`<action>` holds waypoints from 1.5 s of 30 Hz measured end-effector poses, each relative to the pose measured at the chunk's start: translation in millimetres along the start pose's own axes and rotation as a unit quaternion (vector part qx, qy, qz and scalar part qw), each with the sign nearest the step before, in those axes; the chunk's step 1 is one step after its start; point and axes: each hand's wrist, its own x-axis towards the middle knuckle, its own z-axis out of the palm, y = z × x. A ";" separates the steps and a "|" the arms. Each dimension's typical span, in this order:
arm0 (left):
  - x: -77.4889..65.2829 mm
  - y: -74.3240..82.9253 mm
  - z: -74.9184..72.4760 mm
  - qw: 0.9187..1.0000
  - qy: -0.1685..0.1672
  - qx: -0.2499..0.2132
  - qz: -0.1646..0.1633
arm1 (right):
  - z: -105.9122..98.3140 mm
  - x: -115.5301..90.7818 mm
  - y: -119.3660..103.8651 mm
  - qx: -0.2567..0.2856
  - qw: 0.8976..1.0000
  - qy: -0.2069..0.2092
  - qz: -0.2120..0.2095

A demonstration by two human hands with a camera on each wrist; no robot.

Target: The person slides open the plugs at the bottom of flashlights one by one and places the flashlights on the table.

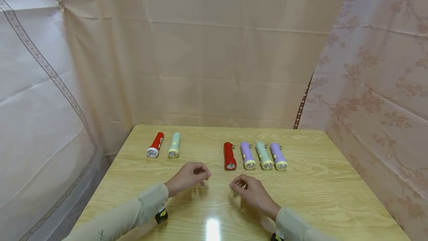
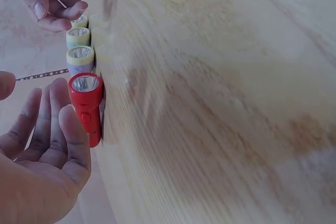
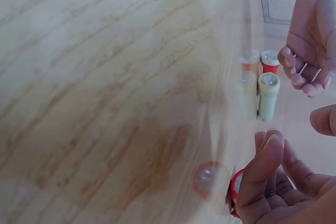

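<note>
My left hand (image 1: 188, 177) hovers over the middle of the table, its fingers loosely bent and nothing between them. Facing it, my right hand (image 1: 254, 192) is also relaxed and holds nothing. Beyond the hands stands a row of flashlights, lenses toward me: a red flashlight (image 1: 229, 156), a purple flashlight (image 1: 246, 154), a mint-green flashlight (image 1: 263, 154) and another purple flashlight (image 1: 278, 155). In the left wrist view the red flashlight (image 2: 87, 103) appears just past the left fingers. Right fingers (image 3: 268, 166) partly hide a red flashlight (image 3: 236, 190) in the right wrist view.
At the table's far left lie a red-and-white flashlight (image 1: 156, 145) and a mint-green flashlight (image 1: 174, 145), apart from the row. The wood-grain table (image 1: 334, 196) is glossy and reflects light. A beige curtain (image 1: 217, 66) hangs behind it, with patterned cloth (image 1: 384, 84) on the right.
</note>
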 end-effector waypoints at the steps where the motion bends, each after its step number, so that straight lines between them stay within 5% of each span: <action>1: -0.8 -0.5 -0.1 1.000 0.000 -0.002 -0.002 | 0.8 0.1 0.2 0.001 1.000 -0.002 0.000; 13: -6.0 -4.2 -15.2 0.999 0.038 0.001 -0.015 | 9.0 9.4 -1.9 0.002 1.000 -0.011 -0.013; 35: 1.6 -29.9 -103.1 0.981 0.189 -0.022 -0.041 | 33.6 41.3 -20.2 0.032 0.999 -0.038 -0.016; 45: 3.6 -31.3 -134.8 0.973 0.228 -0.022 -0.033 | 51.3 58.1 -30.3 0.074 0.995 -0.059 -0.027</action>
